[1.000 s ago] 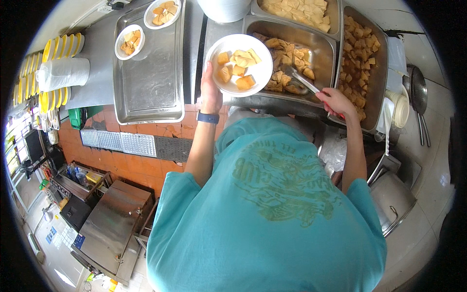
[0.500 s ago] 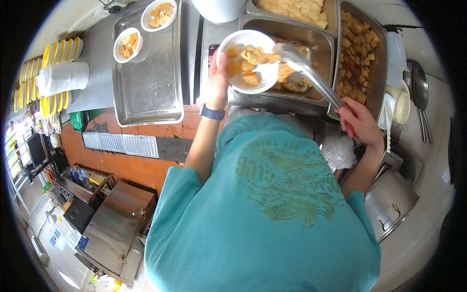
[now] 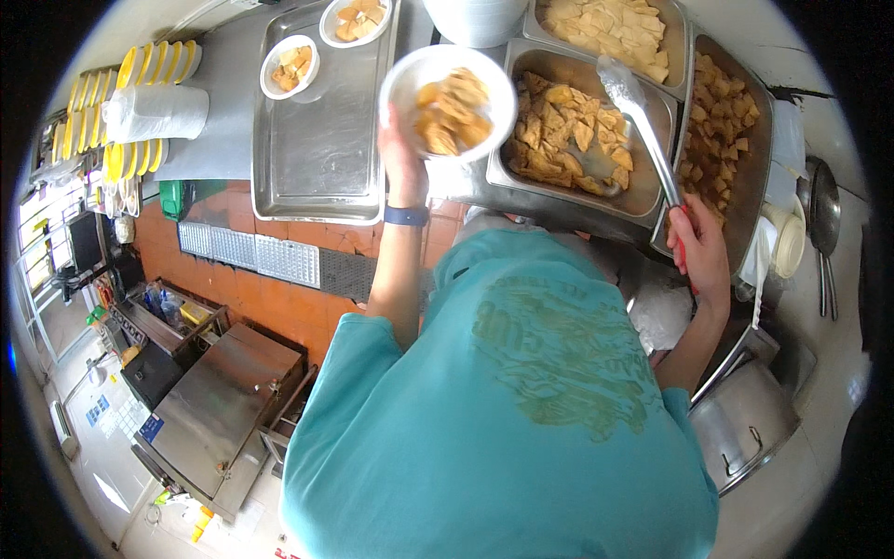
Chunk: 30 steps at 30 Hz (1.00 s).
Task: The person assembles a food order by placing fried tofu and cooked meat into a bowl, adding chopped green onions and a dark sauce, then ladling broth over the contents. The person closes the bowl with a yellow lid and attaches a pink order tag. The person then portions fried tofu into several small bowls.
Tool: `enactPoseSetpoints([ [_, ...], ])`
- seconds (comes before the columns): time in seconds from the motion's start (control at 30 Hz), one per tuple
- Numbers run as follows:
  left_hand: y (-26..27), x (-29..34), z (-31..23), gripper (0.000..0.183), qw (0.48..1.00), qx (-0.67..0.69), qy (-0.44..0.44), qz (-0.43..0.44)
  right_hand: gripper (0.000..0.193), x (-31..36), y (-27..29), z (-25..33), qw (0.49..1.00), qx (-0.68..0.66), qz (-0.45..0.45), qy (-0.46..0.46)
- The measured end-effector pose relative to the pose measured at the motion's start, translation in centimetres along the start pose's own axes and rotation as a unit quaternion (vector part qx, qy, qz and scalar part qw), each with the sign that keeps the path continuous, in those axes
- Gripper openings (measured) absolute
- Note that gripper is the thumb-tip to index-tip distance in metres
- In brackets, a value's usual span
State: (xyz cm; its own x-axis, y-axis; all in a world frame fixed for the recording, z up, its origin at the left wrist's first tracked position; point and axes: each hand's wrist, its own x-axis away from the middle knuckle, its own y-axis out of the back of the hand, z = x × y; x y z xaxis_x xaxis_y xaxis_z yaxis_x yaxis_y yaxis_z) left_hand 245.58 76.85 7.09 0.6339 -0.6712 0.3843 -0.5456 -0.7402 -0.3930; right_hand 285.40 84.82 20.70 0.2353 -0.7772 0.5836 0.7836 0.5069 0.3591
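A white bowl with golden-brown food pieces in it rests in my left hand, whose fingers grip its left side. It hangs between the large tray and the middle food pan. Brown pieces lie in that pan, with some of its metal bottom showing. My right hand is closed round the red handles of metal tongs. The tongs' head is over the pan's far right part, and I see no food in it.
Two filled white bowls stand at the far end of a shallow metal tray. Beyond the middle pan is a pan of pale flat pieces; right of it, one with brown cubes. Stacked white containers stand at the back.
The tongs have drawn away from the bowl to the right, over the pan. My left hand has shifted the bowl left relative to the pan, and more pieces are heaped in it.
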Motion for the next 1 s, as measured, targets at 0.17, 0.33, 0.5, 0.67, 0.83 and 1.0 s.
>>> enactPoseSetpoints([
  [0.17, 3.4, -1.8, 0.3, 0.060, 0.997, -0.024, -0.054, -0.058, 0.032, -0.2, -1.5, -0.5, 1.000, -0.017, 0.015, -0.009],
  [0.33, 9.0, -6.6, 0.6, 0.060, 0.972, -0.087, -0.139, -0.169, 0.034, -0.9, -2.0, -0.5, 0.999, -0.040, 0.013, -0.002],
  [0.5, 15.3, -13.8, 1.9, 0.055, 0.969, -0.082, -0.072, -0.220, 0.037, -1.5, -2.3, -0.7, 1.000, -0.024, -0.005, -0.018],
  [0.67, 20.0, -19.5, 2.5, 0.043, 0.969, -0.065, 0.005, -0.237, 0.039, -2.0, -2.4, -1.3, 0.999, -0.010, -0.022, -0.032],
  [0.83, 21.7, -20.0, 1.7, 0.037, 0.941, -0.189, -0.035, -0.277, 0.042, -2.0, -2.4, -2.5, 0.996, 0.007, -0.071, -0.058],
  [1.0, 20.5, -20.0, 0.9, 0.031, 0.948, -0.219, 0.028, -0.228, 0.046, -2.2, -3.6, -3.3, 0.990, 0.002, -0.106, -0.093],
])
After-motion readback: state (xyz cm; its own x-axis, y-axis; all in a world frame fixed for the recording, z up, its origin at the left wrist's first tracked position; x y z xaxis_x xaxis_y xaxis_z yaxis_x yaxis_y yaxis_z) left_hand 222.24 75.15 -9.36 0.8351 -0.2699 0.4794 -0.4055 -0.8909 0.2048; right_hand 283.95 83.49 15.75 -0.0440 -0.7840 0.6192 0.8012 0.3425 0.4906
